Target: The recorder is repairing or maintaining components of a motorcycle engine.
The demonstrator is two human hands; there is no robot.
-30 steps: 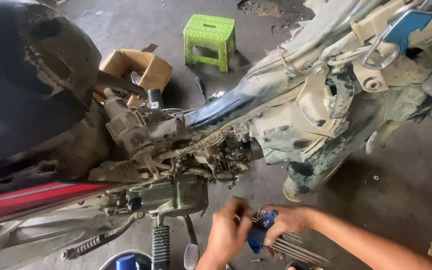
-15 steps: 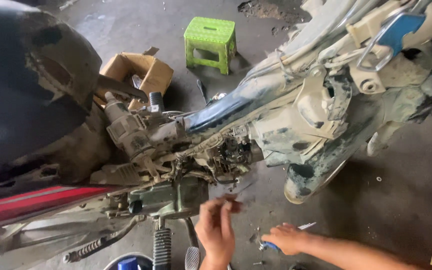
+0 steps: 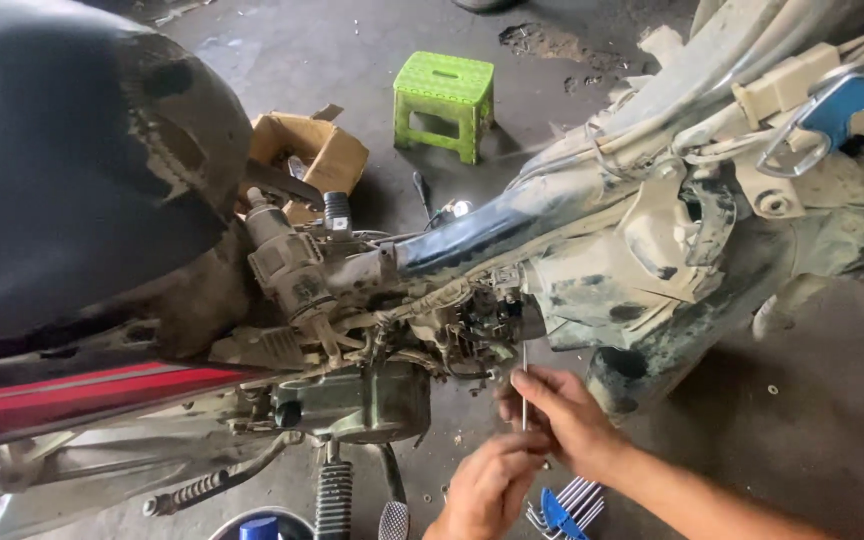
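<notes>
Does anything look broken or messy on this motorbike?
Yes. The motorcycle has its side covers off, so muddy wires and engine parts show. A torn cardboard box sits on the stained floor behind it.

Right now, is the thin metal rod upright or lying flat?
Upright. The rod stands roughly vertical, pinched in the right hand, its top end up by the engine. The left hand is just below.

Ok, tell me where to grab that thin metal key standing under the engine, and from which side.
Take the thin metal key low on its shaft, where the right hand already pinches it. It stands upright with its top up in the crowded engine parts, so only the lower part is free. Come from below and the floor side; the left hand is close beneath.
</notes>
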